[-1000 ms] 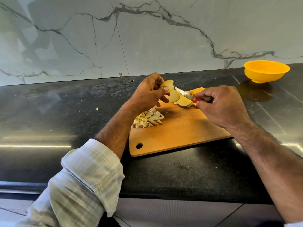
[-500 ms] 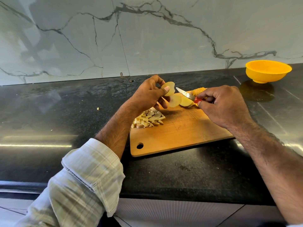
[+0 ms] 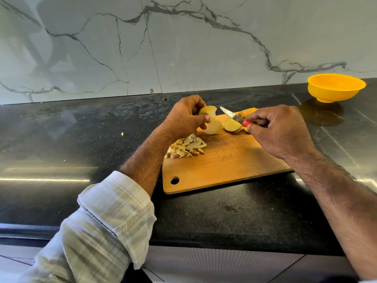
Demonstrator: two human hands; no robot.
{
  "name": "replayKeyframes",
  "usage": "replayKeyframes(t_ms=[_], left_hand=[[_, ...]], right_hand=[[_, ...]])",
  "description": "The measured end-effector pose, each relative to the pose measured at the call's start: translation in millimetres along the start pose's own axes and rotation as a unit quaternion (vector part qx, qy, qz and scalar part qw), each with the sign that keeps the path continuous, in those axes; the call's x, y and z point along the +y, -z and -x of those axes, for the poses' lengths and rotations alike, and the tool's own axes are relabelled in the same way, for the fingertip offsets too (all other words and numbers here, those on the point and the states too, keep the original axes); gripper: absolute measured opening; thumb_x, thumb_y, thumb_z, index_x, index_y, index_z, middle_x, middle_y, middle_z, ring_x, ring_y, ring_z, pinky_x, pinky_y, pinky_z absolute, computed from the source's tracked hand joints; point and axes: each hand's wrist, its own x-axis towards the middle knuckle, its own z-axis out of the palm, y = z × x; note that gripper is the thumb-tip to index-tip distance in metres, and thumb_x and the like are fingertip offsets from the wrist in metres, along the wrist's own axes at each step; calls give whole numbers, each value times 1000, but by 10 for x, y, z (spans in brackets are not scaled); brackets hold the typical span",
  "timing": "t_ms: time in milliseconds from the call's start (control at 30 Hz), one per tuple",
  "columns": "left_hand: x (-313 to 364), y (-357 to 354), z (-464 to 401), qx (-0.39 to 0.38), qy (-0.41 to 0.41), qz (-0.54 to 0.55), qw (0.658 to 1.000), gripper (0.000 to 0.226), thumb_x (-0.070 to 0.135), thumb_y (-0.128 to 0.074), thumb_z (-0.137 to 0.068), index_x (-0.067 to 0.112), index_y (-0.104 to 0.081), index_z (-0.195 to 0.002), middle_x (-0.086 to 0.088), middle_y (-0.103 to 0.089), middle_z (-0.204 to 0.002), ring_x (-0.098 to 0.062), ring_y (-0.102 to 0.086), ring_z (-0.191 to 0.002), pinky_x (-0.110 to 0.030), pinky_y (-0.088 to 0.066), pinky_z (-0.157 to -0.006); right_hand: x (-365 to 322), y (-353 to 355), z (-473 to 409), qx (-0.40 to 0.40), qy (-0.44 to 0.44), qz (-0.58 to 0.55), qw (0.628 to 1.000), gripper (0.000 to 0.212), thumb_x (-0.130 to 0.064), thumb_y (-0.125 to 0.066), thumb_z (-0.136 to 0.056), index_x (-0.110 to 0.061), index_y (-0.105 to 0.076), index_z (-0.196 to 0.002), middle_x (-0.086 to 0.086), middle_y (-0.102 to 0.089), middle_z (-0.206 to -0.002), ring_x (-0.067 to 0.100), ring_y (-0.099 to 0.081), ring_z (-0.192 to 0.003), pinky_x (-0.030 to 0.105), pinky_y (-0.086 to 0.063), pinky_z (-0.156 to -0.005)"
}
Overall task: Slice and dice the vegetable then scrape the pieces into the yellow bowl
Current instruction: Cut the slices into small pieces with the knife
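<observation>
Potato slices are what the task turns on, and they sit partly in hand, partly on the cutting board (image 3: 224, 166), which lies on the dark counter (image 3: 61, 139) just back from its front edge. Nearest on the board, by its left edge, is a heap of diced pieces (image 3: 186, 149), so part of the dicing is already done. Beyond the heap, toward the board's far edge, the left hand (image 3: 183, 119) is raised a little above the wood and pinches one round slice (image 3: 208, 111) between thumb and fingers; a second slice (image 3: 214, 126) shows just below it, and I cannot tell whether the fingers hold it too or it rests on the board. Beside that, a few more slices (image 3: 232, 126) lie on the board under the blade. The right hand (image 3: 279, 129) is curled round the red handle of a small knife (image 3: 232, 115), blade pointing left toward the lifted slice and clear of it.

The step in hand looks like gathering slices for the next round of dicing. The next move calls for laying them flat, steadied with fingertips tucked back, before the blade comes down. At the counter's far right corner, well apart from the board, stands the yellow bowl (image 3: 336, 87); scraping is not yet due.
</observation>
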Motion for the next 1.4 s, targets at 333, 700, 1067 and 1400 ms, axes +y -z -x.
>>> replayKeyframes(t_ms=[333,700,1067,1400], left_hand=[[59,13,29,-38,56,162,984,24,3,-64,-101,9,-51,-120,-16,-78,-101,-32,-78,-88,-34,-61,-63],[24,38,36,-63,1,-2,998,26,16,-74,-97,15,-63,-120,-5,-76,-101,-13,-73,-81,-22,-57,-67],[-94,22,-40,-15,3,-35,999,22,20,-80,-92,14,-70,-111,-4,-77,-98,-15,-76,-86,-30,-62,-80],[-165,63,-86,39,-3,-64,997,17,23,-84,-88,20,-78,-104,4,-75,-93,-8,-70,-84,-22,-57,-75]], right_hand=[[-11,-26,14,-25,-1,-11,1000,20,-30,-79,-89,-23,-82,-107,-12,-68,-75,-2,-60,-64,13,-41,-55],[-47,-42,23,-91,-3,-3,996,25,-30,-77,-89,-22,-79,-114,-13,-67,-78,4,-61,-66,13,-40,-55],[-63,-38,9,-61,-31,-15,997,23,-31,-76,-91,-24,-80,-112,-10,-69,-79,9,-63,-71,21,-46,-59],[-83,-51,10,-71,-49,-36,996,20,-32,-76,-90,-27,-81,-109,-11,-70,-81,11,-64,-73,27,-56,-61]])
